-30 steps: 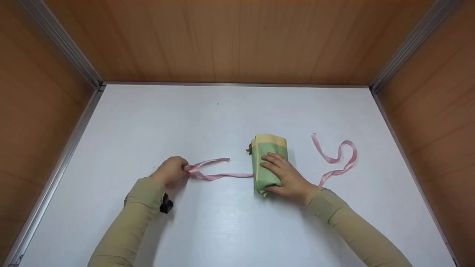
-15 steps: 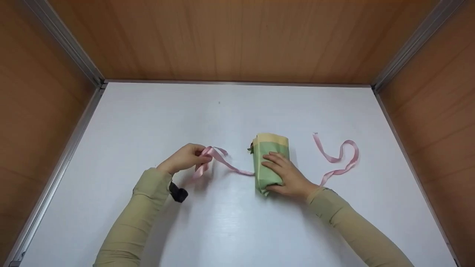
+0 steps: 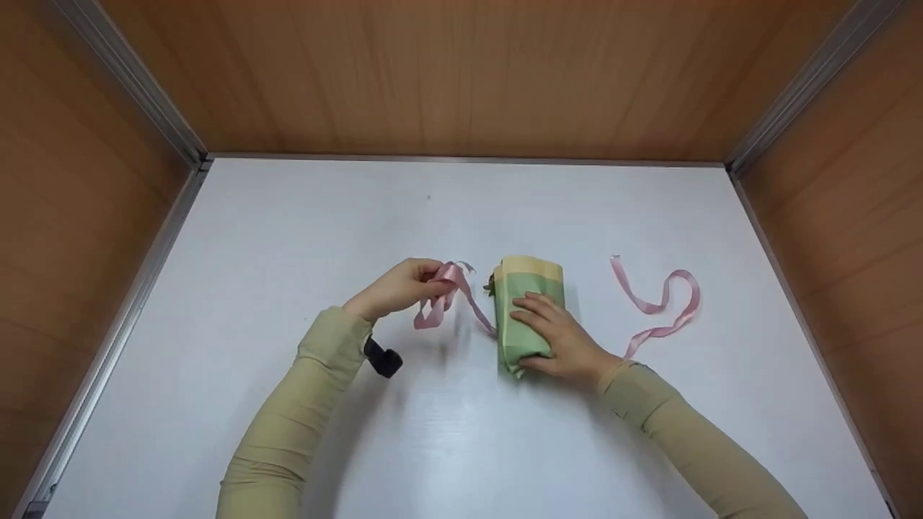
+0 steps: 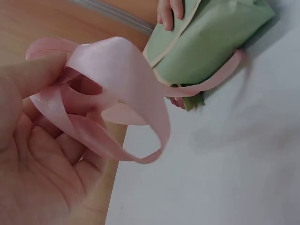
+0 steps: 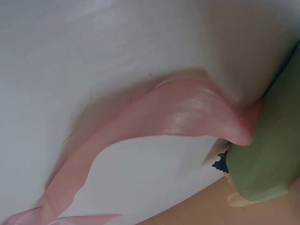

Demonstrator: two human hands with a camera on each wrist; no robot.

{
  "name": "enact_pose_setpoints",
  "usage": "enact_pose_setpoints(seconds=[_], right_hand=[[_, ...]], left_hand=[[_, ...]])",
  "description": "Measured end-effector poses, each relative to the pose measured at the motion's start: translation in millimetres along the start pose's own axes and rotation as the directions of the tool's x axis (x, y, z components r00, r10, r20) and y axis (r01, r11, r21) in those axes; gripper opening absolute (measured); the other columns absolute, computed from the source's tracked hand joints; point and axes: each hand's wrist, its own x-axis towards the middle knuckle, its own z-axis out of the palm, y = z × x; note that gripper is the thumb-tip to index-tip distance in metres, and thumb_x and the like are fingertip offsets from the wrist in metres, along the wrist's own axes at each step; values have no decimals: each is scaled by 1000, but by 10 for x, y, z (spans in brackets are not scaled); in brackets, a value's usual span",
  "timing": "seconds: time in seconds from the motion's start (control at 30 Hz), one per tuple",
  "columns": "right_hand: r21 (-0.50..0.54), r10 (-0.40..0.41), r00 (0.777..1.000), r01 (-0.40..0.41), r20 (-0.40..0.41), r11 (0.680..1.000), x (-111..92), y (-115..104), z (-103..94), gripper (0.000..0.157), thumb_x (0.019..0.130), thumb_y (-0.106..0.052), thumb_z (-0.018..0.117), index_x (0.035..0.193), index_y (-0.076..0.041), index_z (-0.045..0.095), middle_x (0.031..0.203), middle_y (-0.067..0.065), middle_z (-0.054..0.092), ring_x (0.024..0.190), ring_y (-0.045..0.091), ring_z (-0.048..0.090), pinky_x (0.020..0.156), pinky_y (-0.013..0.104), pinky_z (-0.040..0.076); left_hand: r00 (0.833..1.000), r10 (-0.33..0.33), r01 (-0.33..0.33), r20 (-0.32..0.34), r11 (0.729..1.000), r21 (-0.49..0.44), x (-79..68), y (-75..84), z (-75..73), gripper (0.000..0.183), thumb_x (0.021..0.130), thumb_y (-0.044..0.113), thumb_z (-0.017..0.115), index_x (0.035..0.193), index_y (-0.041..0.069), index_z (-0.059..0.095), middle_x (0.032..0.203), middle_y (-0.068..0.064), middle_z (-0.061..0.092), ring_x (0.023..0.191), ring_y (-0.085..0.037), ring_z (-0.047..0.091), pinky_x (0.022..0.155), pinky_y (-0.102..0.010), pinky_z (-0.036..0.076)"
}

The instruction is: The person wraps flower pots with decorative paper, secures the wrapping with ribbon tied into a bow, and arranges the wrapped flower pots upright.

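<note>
My left hand (image 3: 404,288) pinches a pink satin ribbon (image 4: 122,70) between thumb and fingers, raised above the table. The ribbon hangs in loops from the fingertips, and one strand runs to the left side of a wrapped bouquet (image 3: 530,285). Green paper with a yellow band covers the bouquet; a bit of dark red flower and green leaf (image 4: 192,101) pokes out. Across the paper my right hand (image 3: 566,346) rests with fingers extended and thumb near its lower end. On the right, the ribbon's other stretch (image 5: 164,112) emerges from under the bouquet and lies in curves.
The white table (image 3: 447,447) has wood-patterned panels (image 3: 461,79) at the back and both sides, edged with metal rails. A black strap piece (image 3: 383,360) hangs at the left wrist.
My left hand has lifted from the table and moved right toward the bouquet, gathering its ribbon end into loops. The right hand stays on the paper, and the right ribbon stretch lies unchanged.
</note>
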Motion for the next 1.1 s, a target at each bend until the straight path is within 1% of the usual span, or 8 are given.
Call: enact_pose_setpoints(seconds=[0.23,0.47,0.63,0.8,0.87,0.97,1.03,1.1], right_hand=[[-2,18,1000,-18,2,1000,17,10,39,72,77,-39,77,136,-11,48,144,7,41,137,31,30,111,51,27],[3,19,1000,-19,5,1000,47,-21,69,73,78,-43,75,137,-13,47,146,5,39,138,30,28,111,51,26],[-6,-3,1000,3,-11,1000,23,-2,59,71,78,-40,76,136,-12,48,144,7,41,137,31,29,110,51,28],[-10,-41,998,40,-48,999,2,25,31,71,76,-35,78,135,-8,49,141,12,44,135,33,32,108,52,30],[-18,-43,998,42,-51,999,0,36,23,72,76,-35,77,136,-8,48,142,12,43,135,33,32,109,51,29],[-20,-51,997,50,-51,999,5,50,30,72,77,-37,76,138,-10,47,142,10,43,135,31,32,109,49,28],[-22,-66,997,65,-50,998,21,54,47,72,78,-38,76,138,-11,46,142,9,42,135,30,31,110,49,26],[-23,-81,995,80,-57,997,35,60,61,72,78,-39,75,137,-11,46,142,8,42,135,29,32,110,49,26]], left_hand=[[998,59,-59,-10,995,-81,186,129,125,19,96,16,53,100,0,62,71,5,61,63,-6,54,59,-19,43],[997,57,-62,-61,993,-100,263,29,184,16,96,13,52,94,0,61,71,7,59,65,-4,54,61,-20,43],[998,64,-64,0,997,-43,322,71,206,16,95,9,52,99,-1,64,78,5,64,70,-6,57,68,-22,44],[992,98,-104,81,992,74,564,508,270,20,95,10,50,106,1,65,83,0,62,72,-9,55,65,-22,44],[986,130,-140,102,986,92,704,775,359,26,96,14,49,115,4,63,93,-2,63,79,-10,55,69,-22,45],[976,158,-179,150,974,140,883,1130,539,40,97,19,48,136,11,51,124,-5,59,103,-13,57,87,-25,47],[976,165,-199,142,938,283,962,1301,652,53,97,22,49,147,17,35,146,-6,42,124,-17,49,101,-29,42],[984,147,-178,102,868,463,1021,1414,740,63,95,21,50,151,24,23,156,-7,26,137,-23,35,109,-37,34]])
